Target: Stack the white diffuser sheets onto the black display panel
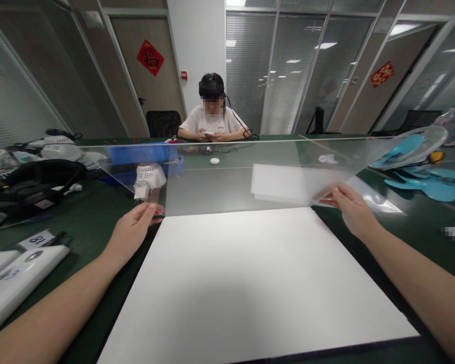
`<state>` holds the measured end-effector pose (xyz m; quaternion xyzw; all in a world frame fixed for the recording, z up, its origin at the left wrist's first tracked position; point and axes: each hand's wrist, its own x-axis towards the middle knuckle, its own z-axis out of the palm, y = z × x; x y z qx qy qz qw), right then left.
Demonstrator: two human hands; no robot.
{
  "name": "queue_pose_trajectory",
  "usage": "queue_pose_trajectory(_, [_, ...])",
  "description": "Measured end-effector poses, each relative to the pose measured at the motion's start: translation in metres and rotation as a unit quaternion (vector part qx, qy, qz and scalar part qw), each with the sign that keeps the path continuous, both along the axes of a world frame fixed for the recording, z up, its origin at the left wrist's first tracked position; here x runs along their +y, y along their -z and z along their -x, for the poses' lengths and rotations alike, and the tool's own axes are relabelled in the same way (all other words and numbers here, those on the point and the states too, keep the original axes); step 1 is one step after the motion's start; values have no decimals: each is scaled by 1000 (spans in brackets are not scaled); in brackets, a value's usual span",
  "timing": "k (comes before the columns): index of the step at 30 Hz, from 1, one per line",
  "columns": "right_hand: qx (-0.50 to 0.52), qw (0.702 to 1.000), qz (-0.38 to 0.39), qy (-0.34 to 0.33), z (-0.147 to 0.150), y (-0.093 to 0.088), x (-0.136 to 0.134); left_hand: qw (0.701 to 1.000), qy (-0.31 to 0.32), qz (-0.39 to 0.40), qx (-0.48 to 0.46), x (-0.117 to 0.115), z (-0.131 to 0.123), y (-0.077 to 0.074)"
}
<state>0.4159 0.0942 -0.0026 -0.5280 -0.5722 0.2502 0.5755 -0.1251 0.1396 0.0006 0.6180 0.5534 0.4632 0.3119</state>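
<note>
Spanning left to right: flat, clear, plastic-looking panel, long axis crosswise, at the far edge of a white rectangular board. Left hand: grip pinching its left side. Right hand: grip pinching its right.

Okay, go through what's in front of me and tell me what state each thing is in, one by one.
Left hand: closed on the left side of the clear sheet
Right hand: closed on its right side
Clear sheet: held up, see-through
White board: lying flat
Black headset: resting on the green table
Door on the left: looks shut
Co-worker: seated, holding a small white object
</note>
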Motion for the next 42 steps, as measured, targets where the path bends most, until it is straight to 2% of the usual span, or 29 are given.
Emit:
queue_pose_trajectory(3, [-22, 1000, 6, -4, 0, -5, -1, 1000, 9, -1, 11, 1, 3, 1])
queue_pose_trajectory(6, [-113, 993, -1, 35, -3, -14, -4, 993, -6, -16, 114, 1, 8, -1])
queue_pose_trajectory(9, [-213, 974, 20, 77, -11, -22, -8, 970, -21, -59, 235, 1, 15, -4])
queue_pose_trajectory(11, [-249, 965, 42, 73, -16, -25, -11, 963, -15, -70, 260, 0, 18, -5])
queue_pose_trajectory(13, [-254, 964, 58, 57, -19, -26, -13, 970, -5, -65, 233, -1, 19, -6])
queue_pose_trajectory(15, [-221, 972, 64, 44, -18, -26, -14, 985, 6, -63, 160, -4, 17, -6])
queue_pose_trajectory(20, [-8, 997, 66, -35, -3, -29, -14, 997, 8, -42, -58, -6, 8, -8])
queue_pose_trajectory(25, [198, 970, 112, -91, 12, -42, -19, 966, 10, -21, -259, -4, 3, -14])
queue_pose_trajectory(27, [231, 961, 128, -78, 17, -45, -20, 946, 29, 7, -321, -5, 3, -19])
queue_pose_trajectory(29, [216, 965, 136, -63, 23, -46, -21, 930, 56, 41, -361, -7, 5, -25])
queue_pose_trajectory(32, [161, 977, 131, -51, 30, -42, -20, 922, 70, 67, -375, -10, 6, -31])
queue_pose_trajectory(39, [131, 971, 202, 1, 28, -39, -19, 950, 29, 102, -294, -17, -5, -36])
queue_pose_trajectory(42, [31, 974, 223, 31, 28, -36, -19, 964, 11, 123, -234, -20, -13, -33])
